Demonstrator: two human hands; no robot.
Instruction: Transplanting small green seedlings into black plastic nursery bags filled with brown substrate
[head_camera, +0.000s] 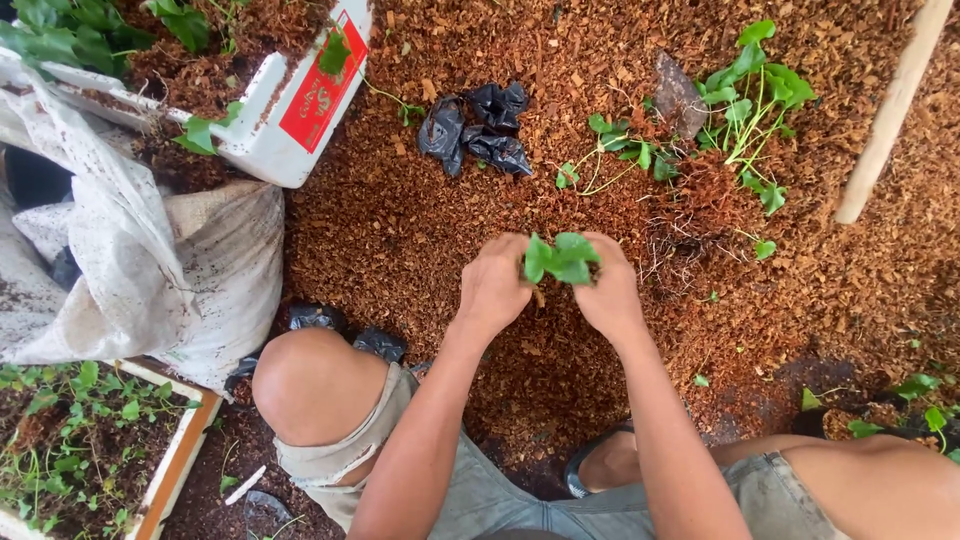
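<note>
Over reddish coco-husk bed (420, 230), left hand (493, 285) and right hand (610, 292) both clamped on a green seedling (560, 260) (leaves showing), black plastic bags (475, 130) far left.

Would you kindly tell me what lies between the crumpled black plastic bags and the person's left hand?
In the head view, only bare reddish-brown coconut husk mulch lies between the crumpled black plastic bags and the left hand.

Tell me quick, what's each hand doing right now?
Left hand: closed around the small green seedling.
Right hand: closed on the same seedling.
</note>
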